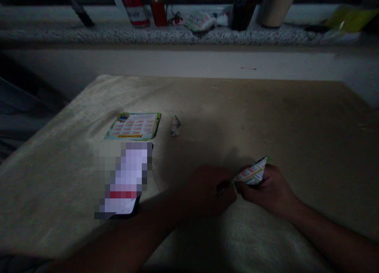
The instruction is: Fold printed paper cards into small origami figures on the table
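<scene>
Both hands meet over the right half of the table, at a folded piece of printed paper (251,173) shaped roughly like a triangle. My right hand (271,190) grips its body between thumb and fingers. The fingers of my left hand (217,190) are closed and pinch the paper's left tip. Colourful print in white, orange and green covers the paper. Farther off, a smaller folded paper piece (175,126) stands on the table. Left of it lies a stack of printed cards or sheets (133,126). Nearer to me is a phone (130,174) with a lit, blurred screen.
A beige cloth covers the table (207,103). Beyond it runs a granite sill (103,36) with a red can (135,8), a small red bottle (159,12), a crumpled printed packet (199,22), a dark cup (243,10), a beige cylinder (276,8) and a yellow packet (348,19).
</scene>
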The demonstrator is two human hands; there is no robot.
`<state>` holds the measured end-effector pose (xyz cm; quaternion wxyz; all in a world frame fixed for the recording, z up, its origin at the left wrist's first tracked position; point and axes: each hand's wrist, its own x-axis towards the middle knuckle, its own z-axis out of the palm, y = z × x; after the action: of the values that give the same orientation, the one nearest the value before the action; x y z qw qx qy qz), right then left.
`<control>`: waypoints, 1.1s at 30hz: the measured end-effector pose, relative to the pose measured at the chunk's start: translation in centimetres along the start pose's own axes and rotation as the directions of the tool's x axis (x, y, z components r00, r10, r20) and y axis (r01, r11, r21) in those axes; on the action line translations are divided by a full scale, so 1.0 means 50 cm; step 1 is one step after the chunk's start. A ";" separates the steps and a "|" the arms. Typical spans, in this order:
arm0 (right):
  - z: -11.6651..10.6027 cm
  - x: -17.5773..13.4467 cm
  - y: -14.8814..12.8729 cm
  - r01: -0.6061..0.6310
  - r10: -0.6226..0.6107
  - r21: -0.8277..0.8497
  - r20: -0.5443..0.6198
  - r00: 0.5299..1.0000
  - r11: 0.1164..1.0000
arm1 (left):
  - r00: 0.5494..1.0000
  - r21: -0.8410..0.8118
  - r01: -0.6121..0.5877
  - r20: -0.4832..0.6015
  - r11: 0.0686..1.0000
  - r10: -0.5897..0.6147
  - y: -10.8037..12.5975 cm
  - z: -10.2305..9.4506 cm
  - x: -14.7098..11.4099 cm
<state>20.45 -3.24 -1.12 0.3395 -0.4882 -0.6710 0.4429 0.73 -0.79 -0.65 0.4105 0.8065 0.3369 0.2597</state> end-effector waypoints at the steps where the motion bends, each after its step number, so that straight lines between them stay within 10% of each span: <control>1: 0.000 0.001 -0.001 -0.002 0.002 0.004 0.000 1.000 1.000 | 1.000 0.009 -0.004 -0.016 1.000 0.004 0.000 -0.003 0.000; 20: -0.024 0.041 -0.047 -0.164 0.080 0.199 0.372 0.925 0.966 | 0.957 -0.435 0.206 -0.099 0.877 -0.274 0.017 -0.031 0.033; 25: -0.065 0.059 -0.043 -0.095 0.071 0.306 0.087 0.994 0.947 | 0.964 -0.452 0.216 -0.041 0.866 -0.262 0.012 -0.036 0.045; 33: -0.026 0.027 -0.010 -0.070 0.082 0.338 -0.022 0.996 0.939 | 0.965 -0.352 0.219 -0.060 0.910 -0.255 0.015 -0.003 0.012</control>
<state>21.04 -1.65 -0.13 0.4125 -0.4563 -0.5601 0.5549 1.26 -0.60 0.17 0.5545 0.6614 0.4030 0.3044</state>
